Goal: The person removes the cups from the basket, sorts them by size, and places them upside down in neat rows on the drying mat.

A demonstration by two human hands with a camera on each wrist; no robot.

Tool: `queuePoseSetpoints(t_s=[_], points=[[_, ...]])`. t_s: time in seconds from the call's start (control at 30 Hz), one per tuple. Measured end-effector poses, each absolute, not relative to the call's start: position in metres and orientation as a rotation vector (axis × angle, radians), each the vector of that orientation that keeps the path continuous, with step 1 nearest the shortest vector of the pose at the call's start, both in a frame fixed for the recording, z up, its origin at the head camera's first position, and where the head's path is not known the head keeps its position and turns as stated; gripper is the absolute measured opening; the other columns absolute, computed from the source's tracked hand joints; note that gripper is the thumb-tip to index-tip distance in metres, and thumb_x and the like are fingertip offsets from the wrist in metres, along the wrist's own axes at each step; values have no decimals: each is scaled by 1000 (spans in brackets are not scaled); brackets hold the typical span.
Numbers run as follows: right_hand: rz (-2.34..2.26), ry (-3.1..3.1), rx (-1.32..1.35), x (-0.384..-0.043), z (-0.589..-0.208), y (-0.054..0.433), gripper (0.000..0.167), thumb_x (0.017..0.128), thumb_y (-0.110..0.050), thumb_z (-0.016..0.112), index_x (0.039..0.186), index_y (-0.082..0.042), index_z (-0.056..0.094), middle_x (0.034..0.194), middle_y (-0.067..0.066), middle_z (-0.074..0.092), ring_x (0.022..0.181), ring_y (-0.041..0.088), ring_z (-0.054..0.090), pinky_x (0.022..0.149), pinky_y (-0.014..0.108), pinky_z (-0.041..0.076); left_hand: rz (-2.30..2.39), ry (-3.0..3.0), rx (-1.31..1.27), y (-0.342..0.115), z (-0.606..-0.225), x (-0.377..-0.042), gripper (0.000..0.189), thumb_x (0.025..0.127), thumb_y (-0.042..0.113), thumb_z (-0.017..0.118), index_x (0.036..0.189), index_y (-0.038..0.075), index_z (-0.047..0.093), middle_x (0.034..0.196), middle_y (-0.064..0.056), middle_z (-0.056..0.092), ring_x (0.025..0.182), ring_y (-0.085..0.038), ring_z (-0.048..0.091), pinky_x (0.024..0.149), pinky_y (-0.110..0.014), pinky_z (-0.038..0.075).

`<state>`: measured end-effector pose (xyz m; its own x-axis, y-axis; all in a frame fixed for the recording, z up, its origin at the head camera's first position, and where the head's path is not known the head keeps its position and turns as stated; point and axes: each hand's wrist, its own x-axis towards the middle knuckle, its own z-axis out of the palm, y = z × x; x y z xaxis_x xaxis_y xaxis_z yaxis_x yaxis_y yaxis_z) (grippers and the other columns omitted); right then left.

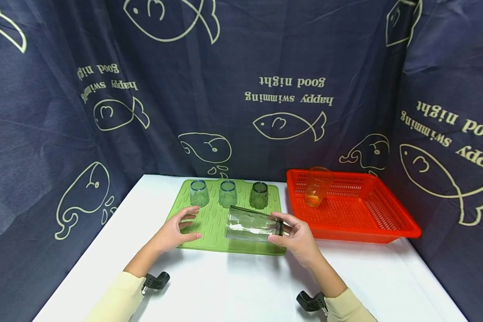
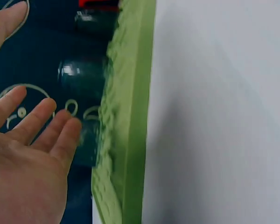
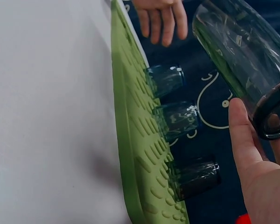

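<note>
My right hand (image 1: 299,240) grips a tall grey-green drinking glass (image 1: 249,224) by its thick dark base, thumb on the near side. Tilted onto its side, the glass points its mouth left, held over a green drying mat (image 1: 209,243). Across from that mouth, my left hand (image 1: 177,230) is held with fingers apart and nothing in them. In the left wrist view its palm (image 2: 28,172) and spread fingers show. Along the mat's back stand three short glasses: a bluish one (image 1: 199,193) at left, another bluish one (image 1: 227,193) in the middle, a darker one (image 1: 259,195) at right.
A red plastic basket (image 1: 370,232) stands on the white table (image 1: 209,286) to the right of the mat. Inside it, a tall clear glass (image 1: 318,185) leans at the back left. Dark blue fish-print cloth (image 1: 209,89) hangs behind and at both sides.
</note>
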<state>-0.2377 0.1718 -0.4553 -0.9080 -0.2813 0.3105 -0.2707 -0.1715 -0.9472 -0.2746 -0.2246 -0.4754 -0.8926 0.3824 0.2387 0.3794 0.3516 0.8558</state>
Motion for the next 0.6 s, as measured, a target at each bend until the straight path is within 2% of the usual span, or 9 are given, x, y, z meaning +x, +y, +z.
queuePoseSetpoints(t_s=[0.27,0.43,0.6], points=[[-2306,2031,-671,-240,-452,172,71,77,11,81,140,17,49,128,-6,67,104,12,73,80,28,64,1188,2955,580,-251,-481,-279,79,90,37,79,152,4,43,154,-22,46,142,-47,43,116,-65,38],[-2300,2038,-665,-240,-451,172,71,77,11,81,140,16,49,129,-7,67,104,12,73,79,27,64,955,3055,573,-266,-485,-282,81,89,38,79,150,-2,44,153,-27,44,143,-51,38,116,-67,35],[-2289,2060,-625,-241,-451,171,69,77,11,81,140,12,52,131,-7,66,104,13,72,79,27,64,743,3083,505,-277,-488,-283,89,87,49,77,152,-1,42,157,-30,38,147,-54,30,118,-70,30]])
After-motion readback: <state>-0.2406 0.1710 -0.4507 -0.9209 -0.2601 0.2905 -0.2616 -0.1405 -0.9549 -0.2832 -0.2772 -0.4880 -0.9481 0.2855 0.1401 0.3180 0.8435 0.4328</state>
